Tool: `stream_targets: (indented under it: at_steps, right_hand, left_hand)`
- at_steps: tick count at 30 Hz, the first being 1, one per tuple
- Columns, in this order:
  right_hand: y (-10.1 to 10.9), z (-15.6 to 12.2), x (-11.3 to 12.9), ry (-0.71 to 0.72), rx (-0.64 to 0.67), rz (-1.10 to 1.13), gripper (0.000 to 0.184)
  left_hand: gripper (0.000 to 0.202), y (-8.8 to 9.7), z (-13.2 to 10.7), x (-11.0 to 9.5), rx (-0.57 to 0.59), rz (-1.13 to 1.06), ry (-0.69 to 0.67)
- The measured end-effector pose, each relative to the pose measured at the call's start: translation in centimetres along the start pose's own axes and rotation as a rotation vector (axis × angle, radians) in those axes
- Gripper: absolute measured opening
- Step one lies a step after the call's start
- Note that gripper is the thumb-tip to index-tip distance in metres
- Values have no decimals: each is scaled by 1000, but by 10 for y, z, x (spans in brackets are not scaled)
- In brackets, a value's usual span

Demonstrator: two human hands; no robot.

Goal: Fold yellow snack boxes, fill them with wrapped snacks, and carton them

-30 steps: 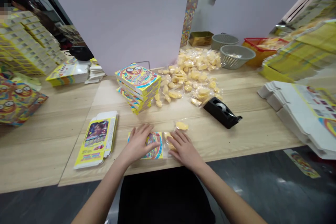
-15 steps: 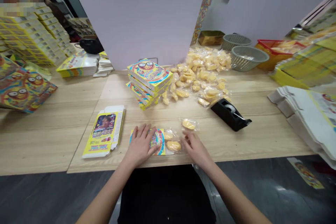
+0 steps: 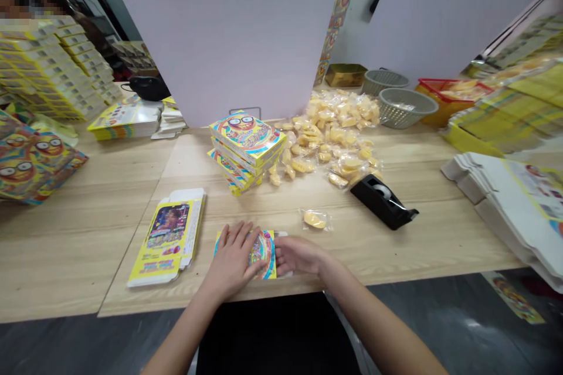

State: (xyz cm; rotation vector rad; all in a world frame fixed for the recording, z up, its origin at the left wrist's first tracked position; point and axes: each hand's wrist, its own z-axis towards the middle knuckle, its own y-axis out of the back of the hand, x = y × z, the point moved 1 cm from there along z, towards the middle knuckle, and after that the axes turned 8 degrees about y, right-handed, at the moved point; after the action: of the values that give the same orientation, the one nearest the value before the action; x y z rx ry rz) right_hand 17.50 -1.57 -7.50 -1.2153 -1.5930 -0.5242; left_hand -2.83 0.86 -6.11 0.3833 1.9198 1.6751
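My left hand (image 3: 237,255) lies flat, fingers spread, on a small yellow and blue printed carton (image 3: 266,253) near the table's front edge. At the carton's right end is my right hand (image 3: 299,255), its fingers stretched toward the end with the white flaps. No packet shows at that end; the hand covers much of it. One yellow piece in a clear wrapper (image 3: 315,220) sits alone just beyond my right hand. To the left, a flat carton (image 3: 169,234) lies with its back face up and flaps out.
Behind stand stacked cartons (image 3: 248,137), beside a heap of wrapped yellow pieces (image 3: 338,111). A black tape dispenser (image 3: 382,202) is at right, with folded white cartons (image 3: 505,199) farther over. Grey baskets (image 3: 407,108) and a red basket (image 3: 453,94) stand at the back.
My right hand has moved left to the carton's end. Two wrapped yellow pieces that lay there are out of sight. My left hand stays on the carton; the view has tilted slightly up.
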Motion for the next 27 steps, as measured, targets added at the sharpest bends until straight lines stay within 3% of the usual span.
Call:
stream_targets:
  at_steps: [1, 3, 5, 7, 10, 13, 16, 19, 22, 25, 27]
  right_hand:
    - [16, -5, 7, -4, -107, -269, 35]
    - [56, -17, 26, 24, -441, -711, 29]
    - [99, -23, 45, 55, -741, -889, 26]
    - [134, -22, 58, 84, -980, -982, 30]
    - [158, -8, 59, 134, -1167, -1058, 32]
    - [157, 2, 44, 228, -1162, -1031, 23]
    - [151, -6, 24, 326, -1096, -917, 14]
    - [147, -28, 12, 399, -1062, -725, 17]
    - [139, -50, 11, 471, -1008, -513, 34]
    - [121, -62, 21, 534, -795, -189, 49]
    - [104, -61, 29, 534, -634, 150, 52]
  left_hand:
    - [65, 1, -1, 1, 10, -5, -4]
    - [61, 6, 1, -1, 6, -6, 18]
    - [53, 12, 10, -11, -24, -5, 36]
    - [48, 15, 29, -33, -29, -41, -34]
    - [56, 4, 72, -78, 63, -182, -234]
    - [61, -18, 115, -115, 135, -319, -226]
    - [32, -32, 135, -126, 130, -389, -157]
    - [17, -28, 132, -115, 101, -504, -63]
    - [20, -13, 122, -97, 59, -670, 60]
    - [32, 2, 110, -84, 66, -914, 146]
    - [38, 8, 99, -82, 139, -1306, 251]
